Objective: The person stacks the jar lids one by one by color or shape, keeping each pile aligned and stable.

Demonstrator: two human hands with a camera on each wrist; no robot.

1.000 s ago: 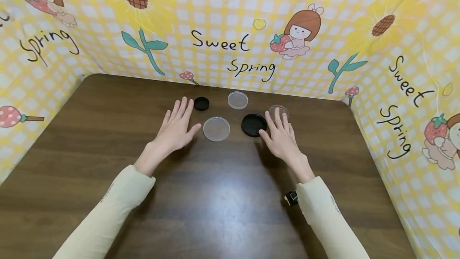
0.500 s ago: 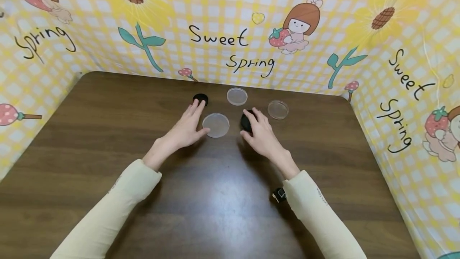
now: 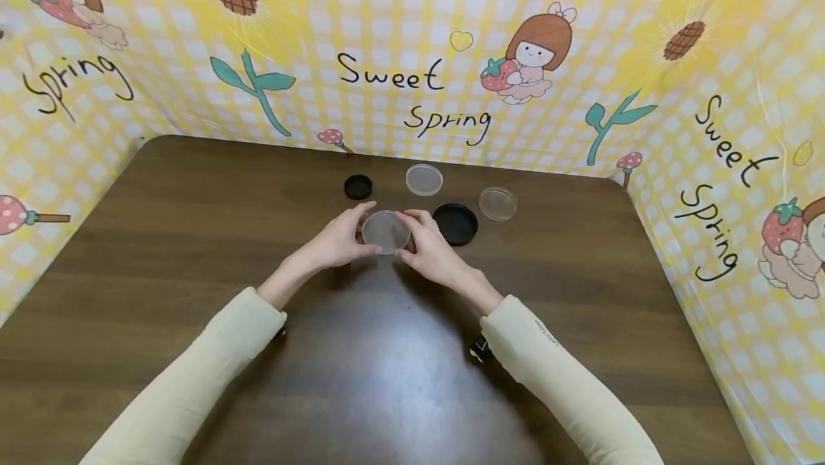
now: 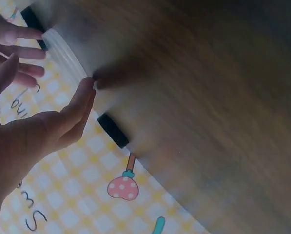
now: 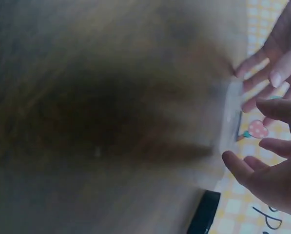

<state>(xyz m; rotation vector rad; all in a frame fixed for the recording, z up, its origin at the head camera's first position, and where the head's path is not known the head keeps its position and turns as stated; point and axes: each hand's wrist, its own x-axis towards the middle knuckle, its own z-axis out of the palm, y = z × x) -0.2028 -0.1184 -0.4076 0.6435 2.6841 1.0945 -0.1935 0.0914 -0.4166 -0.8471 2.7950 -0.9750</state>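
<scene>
A round clear dish [image 3: 387,233] lies on the brown table between the two hands. My left hand [image 3: 340,237] is at its left side, thumb and fingers spread apart, one fingertip right at its edge in the left wrist view. My right hand [image 3: 433,246] frames the right side in the same way. Seen from the right wrist, the right thumb [image 5: 277,110] is held apart from the low clear rim [image 5: 229,117], while a fingertip comes down close beside it. Fingers partly cover the dish's edges in the head view.
Behind the hands are a small black round dish [image 3: 358,187], a clear dish [image 3: 424,180] and another clear dish [image 3: 498,204]. A larger black dish [image 3: 455,224] sits just right of the right hand. Yellow checked cloth [image 3: 387,28] walls the table [image 3: 193,236] at back and sides.
Both hands have moved inward: the left from near the small black dish, the right leftward off the large black dish. They now flank the middle clear dish. The dishes keep their places.
</scene>
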